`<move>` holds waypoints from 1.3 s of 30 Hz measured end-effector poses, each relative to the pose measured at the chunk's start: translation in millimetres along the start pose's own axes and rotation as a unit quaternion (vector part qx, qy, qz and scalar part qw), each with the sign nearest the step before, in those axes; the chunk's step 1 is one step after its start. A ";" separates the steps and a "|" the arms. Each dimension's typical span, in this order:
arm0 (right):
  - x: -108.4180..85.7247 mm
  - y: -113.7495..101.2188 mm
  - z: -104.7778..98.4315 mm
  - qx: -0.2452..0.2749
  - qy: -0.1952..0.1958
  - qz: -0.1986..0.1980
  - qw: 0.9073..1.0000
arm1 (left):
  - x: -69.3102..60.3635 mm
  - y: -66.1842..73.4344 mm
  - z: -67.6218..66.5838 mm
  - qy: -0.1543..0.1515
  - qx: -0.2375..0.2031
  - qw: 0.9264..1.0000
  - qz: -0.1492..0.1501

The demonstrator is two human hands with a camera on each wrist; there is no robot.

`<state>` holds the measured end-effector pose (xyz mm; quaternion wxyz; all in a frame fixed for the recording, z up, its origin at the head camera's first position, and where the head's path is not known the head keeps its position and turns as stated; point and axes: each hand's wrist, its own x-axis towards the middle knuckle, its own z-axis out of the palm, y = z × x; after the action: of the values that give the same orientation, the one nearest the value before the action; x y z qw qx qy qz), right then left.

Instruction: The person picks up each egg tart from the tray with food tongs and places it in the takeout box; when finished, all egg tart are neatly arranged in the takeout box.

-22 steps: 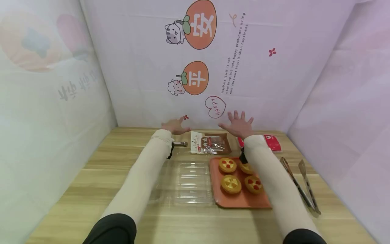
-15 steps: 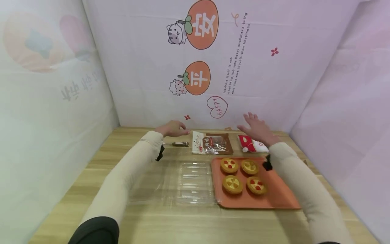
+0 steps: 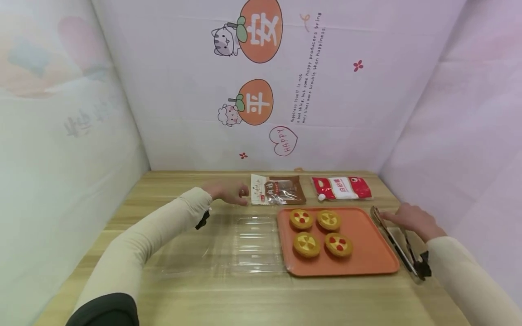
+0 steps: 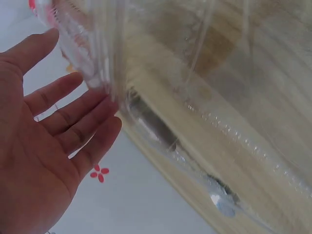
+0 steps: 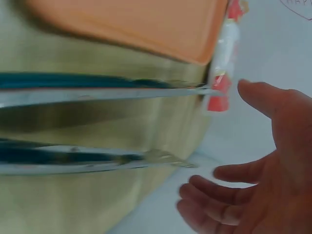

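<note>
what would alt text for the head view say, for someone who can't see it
A person's right hand is close to tongs, right of an orange tray holding four tarts; the left hand is near a clear plastic container. A brown packet and a red packet lie farther back on the table.

The tongs [image 3: 395, 244] lie on the surface [image 3: 228, 303] just beyond the right edge of the orange tray [image 3: 371, 242], their two slim arms spread in a narrow V. They are silvery metal with dark, bluish grips; the tips point away from me, near my right fingers [image 5: 239, 172] but apart from them. The clear plastic container [image 3: 256, 242] lies unfolded left of the tray, its ribbed half beside it, its rim close to my left fingers [image 4: 100, 146]; whether they touch I can't tell.
</note>
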<state>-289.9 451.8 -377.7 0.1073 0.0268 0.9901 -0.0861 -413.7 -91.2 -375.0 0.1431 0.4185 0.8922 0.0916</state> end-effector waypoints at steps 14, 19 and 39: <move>-17.6 21.7 43.6 0.084 0.018 0.015 0.996 | 11.7 -1.2 27.6 0.058 0.017 0.998 0.033; -21.9 23.2 43.5 0.079 0.044 0.030 0.995 | 12.7 1.2 29.4 0.061 0.015 0.998 0.030; -93.6 -33.0 -3.9 0.052 0.047 -0.215 0.974 | 5.6 -4.6 38.7 0.103 0.003 0.993 0.052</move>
<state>-201.8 416.8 -348.2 0.0382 -0.1766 0.9708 -0.1576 -407.6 -88.1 -413.8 0.0446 0.4528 0.8796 0.1387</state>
